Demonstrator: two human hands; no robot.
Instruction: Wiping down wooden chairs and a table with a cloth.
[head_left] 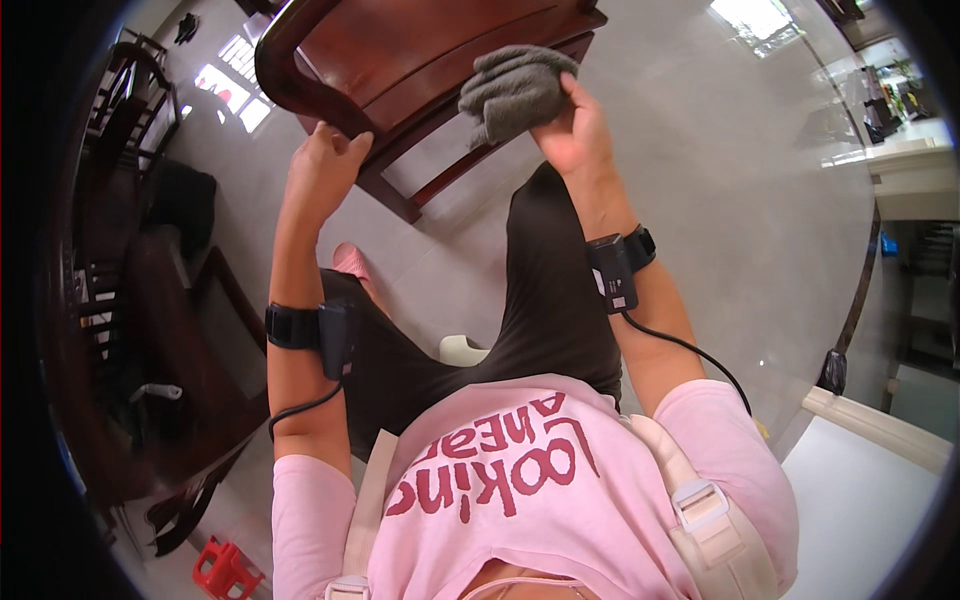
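A polished red-brown wooden chair (430,62) with a curved armrest stands before me, at the top of the head view. My left hand (322,170) is closed at the chair's near left corner, below the armrest's curve, thumb and curled fingers against the wood; the fingertips are partly hidden. A crumpled dark grey cloth (515,92) is in my right hand (580,135), over the chair's right front edge. The right thumb lies along the cloth's side, and the other fingers are mostly covered by it. Whether the cloth presses on the wood I cannot tell.
Dark wooden furniture (165,350) lines the left side. A red plastic stool (228,570) is at the lower left. Below me shows part of a pale green seat (462,350). Glossy grey tiles (720,190) cover the floor. A white-topped surface (860,500) stands at lower right.
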